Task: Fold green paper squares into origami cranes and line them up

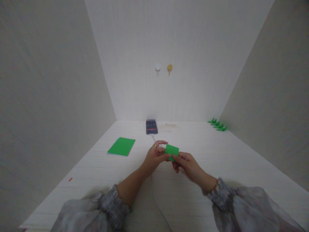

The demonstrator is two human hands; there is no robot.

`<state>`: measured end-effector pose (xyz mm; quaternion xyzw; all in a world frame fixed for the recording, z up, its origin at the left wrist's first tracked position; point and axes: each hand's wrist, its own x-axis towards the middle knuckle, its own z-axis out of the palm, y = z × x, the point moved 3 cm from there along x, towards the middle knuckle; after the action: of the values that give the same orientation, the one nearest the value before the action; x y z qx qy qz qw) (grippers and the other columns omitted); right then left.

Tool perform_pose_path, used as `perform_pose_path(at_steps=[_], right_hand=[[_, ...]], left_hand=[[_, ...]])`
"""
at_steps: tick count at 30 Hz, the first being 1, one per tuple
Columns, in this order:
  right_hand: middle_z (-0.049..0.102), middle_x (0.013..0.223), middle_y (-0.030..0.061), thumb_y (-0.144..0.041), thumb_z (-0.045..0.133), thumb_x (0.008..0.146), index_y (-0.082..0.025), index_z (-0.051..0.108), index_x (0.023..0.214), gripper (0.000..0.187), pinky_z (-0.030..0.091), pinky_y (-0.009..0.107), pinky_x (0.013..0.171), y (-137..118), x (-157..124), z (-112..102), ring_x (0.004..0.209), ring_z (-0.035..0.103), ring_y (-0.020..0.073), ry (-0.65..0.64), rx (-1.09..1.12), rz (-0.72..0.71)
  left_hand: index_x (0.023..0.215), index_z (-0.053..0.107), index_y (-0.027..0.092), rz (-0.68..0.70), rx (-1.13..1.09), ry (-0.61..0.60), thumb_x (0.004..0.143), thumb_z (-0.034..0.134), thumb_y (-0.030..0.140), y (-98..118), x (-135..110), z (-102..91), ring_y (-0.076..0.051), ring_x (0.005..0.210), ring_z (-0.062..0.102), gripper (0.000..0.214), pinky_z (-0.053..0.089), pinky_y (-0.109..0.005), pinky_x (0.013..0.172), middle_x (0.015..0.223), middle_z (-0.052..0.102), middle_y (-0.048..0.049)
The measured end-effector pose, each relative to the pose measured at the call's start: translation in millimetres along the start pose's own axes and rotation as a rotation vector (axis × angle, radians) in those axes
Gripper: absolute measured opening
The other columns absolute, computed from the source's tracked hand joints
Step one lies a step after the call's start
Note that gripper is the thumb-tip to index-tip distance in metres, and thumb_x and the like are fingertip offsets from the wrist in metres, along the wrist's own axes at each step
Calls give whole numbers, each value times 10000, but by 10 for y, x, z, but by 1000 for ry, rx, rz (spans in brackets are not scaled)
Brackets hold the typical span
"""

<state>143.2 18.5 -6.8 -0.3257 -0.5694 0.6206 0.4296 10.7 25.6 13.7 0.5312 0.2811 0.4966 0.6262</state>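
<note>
A small folded piece of green paper (172, 149) is held up between my two hands, above the white table. My left hand (156, 154), with a ring on one finger, pinches its lower left edge, the thumb in front and the index finger raised beside the top corner. My right hand (187, 163) grips the lower right part with its thumb on the near face and the other fingers behind. The thumbs nearly meet at the paper's bottom edge. Fingers partly hide that edge and the back of the paper.
A stack of square paper (122, 146), green on top, lies at the left. A phone (151, 127) leans by the back wall, its white cable (154, 199) running toward me. Several folded green paper figures (218, 124) stand at the back right. An orange scrap (70, 179) lies near the left edge.
</note>
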Motion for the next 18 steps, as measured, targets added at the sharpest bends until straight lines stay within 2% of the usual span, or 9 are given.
perform_pose_path(at_steps=[7, 11, 18], right_hand=[[544, 527, -7, -355, 549, 746, -134, 589, 650, 244, 370, 207, 430, 13, -7, -20, 427, 469, 77, -20, 38, -7], [540, 512, -7, -349, 555, 744, -130, 599, 647, 244, 369, 208, 421, -7, -16, -12, 420, 467, 77, -20, 56, -10], [544, 513, -4, -370, 560, 738, -128, 581, 607, 276, 362, 207, 415, 16, -2, -25, 417, 466, 74, -18, 16, -34]], left_hand=[[977, 472, 162, 24, 45, -31, 633, 651, 225, 18, 7, -26, -106, 615, 566, 392, 418, -237, 600, 706, 626, -12], [874, 513, 149, 32, 85, -45, 627, 656, 230, 2, 17, -38, -98, 605, 554, 297, 416, -234, 594, 675, 605, -2], [723, 479, 142, 56, 72, 2, 577, 690, 216, -44, 51, -76, -76, 536, 527, 267, 402, -214, 538, 604, 568, 28]])
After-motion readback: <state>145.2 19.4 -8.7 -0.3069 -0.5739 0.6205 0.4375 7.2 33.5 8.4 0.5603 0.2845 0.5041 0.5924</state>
